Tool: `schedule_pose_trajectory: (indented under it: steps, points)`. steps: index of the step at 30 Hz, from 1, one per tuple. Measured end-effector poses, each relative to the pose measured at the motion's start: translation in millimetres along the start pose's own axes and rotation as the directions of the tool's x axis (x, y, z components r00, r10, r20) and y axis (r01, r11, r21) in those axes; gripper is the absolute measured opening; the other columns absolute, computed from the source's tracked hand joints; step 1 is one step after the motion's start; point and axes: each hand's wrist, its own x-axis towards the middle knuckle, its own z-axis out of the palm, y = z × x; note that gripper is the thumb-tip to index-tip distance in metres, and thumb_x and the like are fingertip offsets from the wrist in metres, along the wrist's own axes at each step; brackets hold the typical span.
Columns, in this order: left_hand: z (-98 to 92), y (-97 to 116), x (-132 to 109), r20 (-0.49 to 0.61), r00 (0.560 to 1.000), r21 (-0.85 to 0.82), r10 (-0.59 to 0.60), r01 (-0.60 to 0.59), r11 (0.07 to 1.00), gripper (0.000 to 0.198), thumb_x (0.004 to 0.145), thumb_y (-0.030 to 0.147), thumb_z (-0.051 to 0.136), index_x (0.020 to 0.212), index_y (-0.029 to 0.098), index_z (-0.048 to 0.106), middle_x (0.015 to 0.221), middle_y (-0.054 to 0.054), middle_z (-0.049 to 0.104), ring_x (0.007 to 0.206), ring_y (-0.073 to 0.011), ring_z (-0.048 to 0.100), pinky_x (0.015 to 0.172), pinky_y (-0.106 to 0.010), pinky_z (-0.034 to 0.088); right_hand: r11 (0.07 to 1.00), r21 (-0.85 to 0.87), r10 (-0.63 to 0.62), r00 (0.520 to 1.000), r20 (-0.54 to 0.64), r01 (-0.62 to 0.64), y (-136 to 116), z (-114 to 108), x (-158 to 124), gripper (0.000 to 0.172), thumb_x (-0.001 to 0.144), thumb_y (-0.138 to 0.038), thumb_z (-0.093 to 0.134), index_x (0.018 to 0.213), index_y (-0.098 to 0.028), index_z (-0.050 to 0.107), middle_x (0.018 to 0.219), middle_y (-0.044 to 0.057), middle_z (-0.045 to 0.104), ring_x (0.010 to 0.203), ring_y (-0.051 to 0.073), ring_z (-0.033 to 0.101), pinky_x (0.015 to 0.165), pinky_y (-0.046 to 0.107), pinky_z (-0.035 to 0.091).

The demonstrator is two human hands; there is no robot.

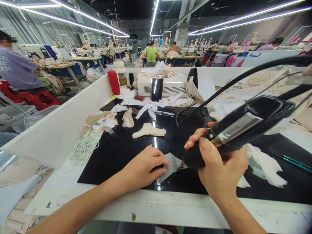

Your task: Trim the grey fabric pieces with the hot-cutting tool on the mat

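My right hand point(216, 165) is closed around a black hand-held tool with a metal plate point(243, 126), its cable point(243, 76) arcing up and away to the right. The tool's rounded nose hovers over a black fabric piece point(180, 143) on the glossy black mat point(117, 152). My left hand point(146, 165) rests on the mat with fingers curled, pressing down on the edge of that dark fabric. A cream fabric piece point(148, 130) lies just beyond my left hand.
White fabric scraps point(263, 165) and a teal pen-like tool point(292, 161) lie at right. White cord point(84, 148), cream scraps, a phone point(157, 89), a white box machine point(168, 85) and a red bottle point(114, 82) sit farther back. Other people work at sewing stations behind.
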Motion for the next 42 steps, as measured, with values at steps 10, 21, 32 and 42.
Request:
schedule_pose_trajectory:
  steps: [10,21,32,42]
  points:
    - [-11.1,-4.7,1.1,0.190,0.982,-0.065,0.002,0.010,0.998,0.027,0.096,0.021,0.080,0.122,0.024,0.074,0.138,-0.006,0.072,0.136,-0.0280,0.058,0.130,-0.057,0.022,0.994,0.103,0.043,0.999,0.031,-0.046,-4.1,7.5,-8.5,0.040,0.086,-0.037,0.088,0.117,-0.027,0.064,0.084,-0.005,0.070,0.065,0.015,0.066,0.058,0.030,0.057]
    - [-16.0,-1.8,2.8,0.219,0.975,-0.070,0.041,-0.026,0.997,0.035,0.095,0.026,0.082,0.129,0.027,0.073,0.141,-0.008,0.071,0.137,-0.0287,0.058,0.129,-0.057,0.025,0.993,0.086,0.077,0.996,0.036,-0.080,-6.2,8.1,-11.1,0.037,0.087,-0.033,0.087,0.115,-0.026,0.064,0.084,-0.004,0.069,0.064,0.015,0.067,0.059,0.031,0.059]
    - [-17.9,-6.8,2.5,0.261,0.964,-0.070,0.045,-0.028,0.997,0.037,0.092,0.033,0.086,0.125,0.025,0.074,0.146,-0.010,0.067,0.145,-0.0322,0.052,0.130,-0.064,0.019,0.986,0.137,0.084,0.992,0.094,-0.097,-3.7,17.4,-26.3,0.035,0.090,-0.035,0.085,0.117,-0.027,0.063,0.084,-0.004,0.069,0.066,0.014,0.067,0.065,0.031,0.060]
    - [-18.4,-3.3,0.9,0.108,0.987,-0.056,0.116,-0.110,0.992,0.024,0.095,0.040,0.082,0.111,0.021,0.078,0.124,-0.010,0.074,0.122,-0.0249,0.066,0.130,-0.050,0.028,0.999,0.044,0.024,0.987,-0.159,-0.017,-13.0,2.1,6.7,0.032,0.078,-0.029,0.087,0.104,-0.026,0.068,0.077,-0.005,0.068,0.062,0.015,0.063,0.059,0.032,0.057]
